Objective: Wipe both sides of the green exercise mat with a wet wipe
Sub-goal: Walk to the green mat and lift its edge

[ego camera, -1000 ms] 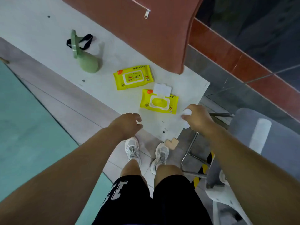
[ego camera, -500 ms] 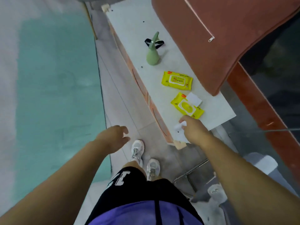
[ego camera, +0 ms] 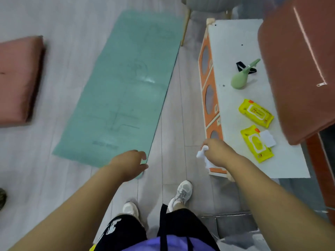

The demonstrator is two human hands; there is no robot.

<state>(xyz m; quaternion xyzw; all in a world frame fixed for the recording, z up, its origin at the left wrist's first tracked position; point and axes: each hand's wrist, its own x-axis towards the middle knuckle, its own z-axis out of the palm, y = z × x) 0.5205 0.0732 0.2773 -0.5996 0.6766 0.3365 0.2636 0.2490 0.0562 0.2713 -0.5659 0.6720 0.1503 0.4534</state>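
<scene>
The green exercise mat (ego camera: 123, 91) lies flat, a smooth rectangle on the pale floor (ego camera: 54, 178). Right hand (ego camera: 216, 152) pinches a crumpled white wet wipe (ego camera: 203, 154); left hand (ego camera: 129, 164) hovers, fingers loosely curled, gripping nothing.

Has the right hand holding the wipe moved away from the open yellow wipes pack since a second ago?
Yes. The right hand with the wipe has left the open pack, past the table edge, toward the mat.
</scene>
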